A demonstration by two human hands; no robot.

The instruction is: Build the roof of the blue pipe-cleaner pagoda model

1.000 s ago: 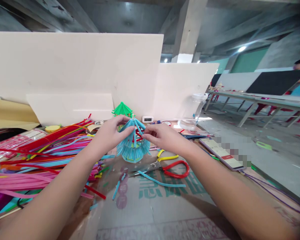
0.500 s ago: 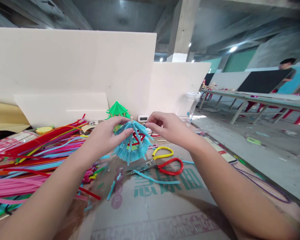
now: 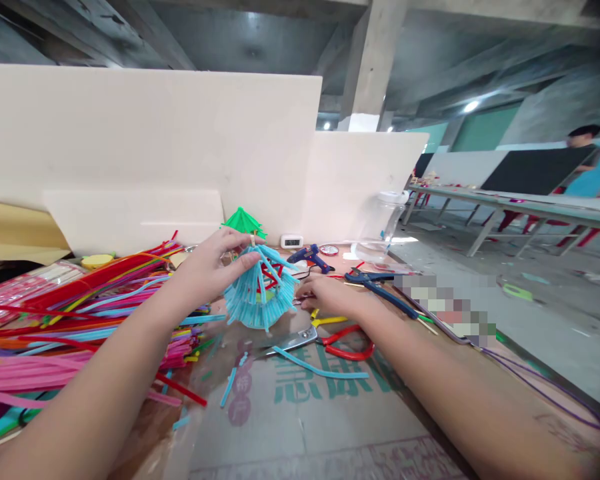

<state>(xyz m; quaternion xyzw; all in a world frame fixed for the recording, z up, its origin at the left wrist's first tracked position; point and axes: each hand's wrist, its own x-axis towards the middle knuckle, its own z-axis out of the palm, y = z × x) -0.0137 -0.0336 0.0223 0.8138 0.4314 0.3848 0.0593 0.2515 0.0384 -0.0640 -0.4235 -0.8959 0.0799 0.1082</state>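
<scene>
My left hand has its thumb and fingers closed on the upper part of a light-blue pipe-cleaner model, umbrella-like with flaring strips and a red lattice inside. A pale stub pokes up at its top. Just right of the model, my right hand is down at the table with curled fingers; whatever they pinch is too small or hidden to name. Scissors with one red and one yellow handle lie in front of it. A cut light-blue pipe cleaner rests across the blades.
Bundles of coloured pipe cleaners cover the left side. Behind stand a green pagoda-like model, a small digital clock, a blue glue gun and a clear jar. Pliers lie on the right. A person stands far off.
My right hand has come away from the blue model and dropped to the table beside it. My left hand still holds the model, now slightly lower left. The view has shifted a little.
</scene>
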